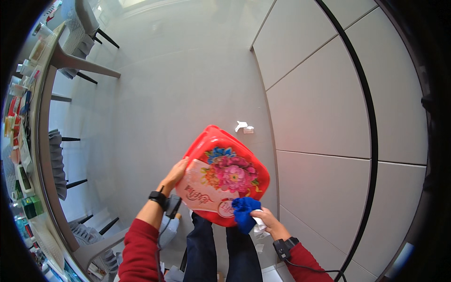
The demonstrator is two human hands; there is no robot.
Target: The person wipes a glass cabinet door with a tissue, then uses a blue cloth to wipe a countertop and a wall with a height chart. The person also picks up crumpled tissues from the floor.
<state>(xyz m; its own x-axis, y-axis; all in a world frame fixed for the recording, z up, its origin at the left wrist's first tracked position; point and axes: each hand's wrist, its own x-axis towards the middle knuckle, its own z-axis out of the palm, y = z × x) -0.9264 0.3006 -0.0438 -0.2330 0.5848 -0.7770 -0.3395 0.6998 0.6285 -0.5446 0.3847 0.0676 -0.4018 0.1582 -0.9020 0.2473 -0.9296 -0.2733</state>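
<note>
My left hand [177,172] grips the left edge of a red plastic box or lid [262,176] with a flower print and writing on its face. It is held tilted above my legs. My right hand [266,219] holds a bunched blue cloth [245,210] together with white tissue [260,226]. The blue cloth lies against the lower right part of the red surface. The fingers of my left hand behind the box are hidden.
Crumpled white tissue [241,126] lies on the grey floor beside a small whitish packet [248,130]. Pale cabinet doors [317,105] stand at the right. At the left is a cluttered table [43,116] with chairs [56,162]. A light blue bag [168,229] stands near my legs.
</note>
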